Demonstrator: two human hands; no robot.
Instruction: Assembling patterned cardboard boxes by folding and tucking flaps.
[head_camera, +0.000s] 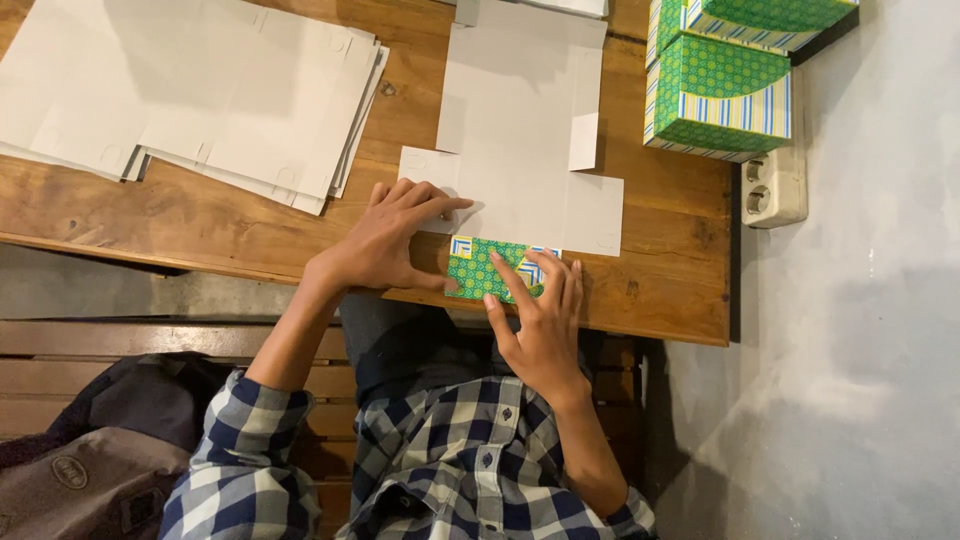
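1. Flat carton blank (520, 150) lies white side up on the wooden desk (200, 225), at its near edge; one flap (488, 268) is folded over, showing a green patterned print.
2. Right hand (540, 320): open, fingers spread, pressing flat on the green flap. Nothing gripped.
3. Left hand (395, 240): open, fingertips bearing down on the white panel just beside the fold.
4. Left of the blank, well apart: stack of unfolded white blanks (190, 90).
5. Far right corner: finished green boxes (720, 95), stacked. Beside them, a wall socket strip (775, 185).
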